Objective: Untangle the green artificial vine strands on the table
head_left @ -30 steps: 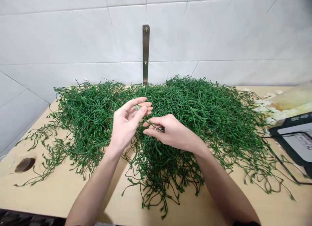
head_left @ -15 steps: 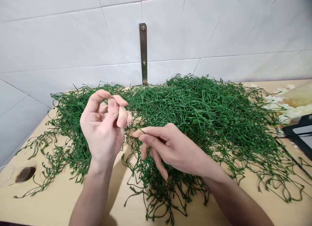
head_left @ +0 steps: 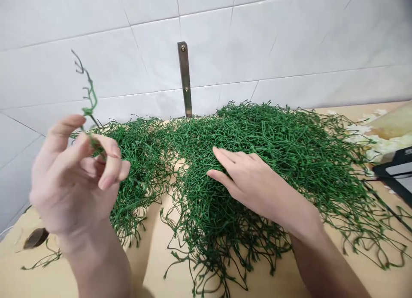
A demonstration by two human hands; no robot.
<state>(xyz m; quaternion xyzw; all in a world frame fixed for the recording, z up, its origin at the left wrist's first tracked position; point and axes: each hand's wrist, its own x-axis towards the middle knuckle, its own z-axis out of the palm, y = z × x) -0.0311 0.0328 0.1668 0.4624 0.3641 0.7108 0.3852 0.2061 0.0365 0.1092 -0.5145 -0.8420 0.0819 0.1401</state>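
A big tangled heap of thin green plastic vine stems (head_left: 273, 148) covers the middle of a light wooden table (head_left: 325, 285). My left hand (head_left: 74, 178) is raised at the left, thumb and fingers pinched on one green vine strand (head_left: 87, 96) that sticks up above the hand. My right hand (head_left: 254, 182) lies flat on the heap with its fingers stretched out, holding nothing.
A white tiled wall (head_left: 289, 36) stands behind the table with a metal bracket (head_left: 185, 79) screwed to it. At the right edge lie a dark flat device (head_left: 397, 173) and pale flower pieces (head_left: 370, 137). A dark hole (head_left: 35, 238) shows in the tabletop at the left.
My left hand has moved left and up, pulling a single strand clear of the heap. My right hand has let go of its pinch and flattened onto the pile.
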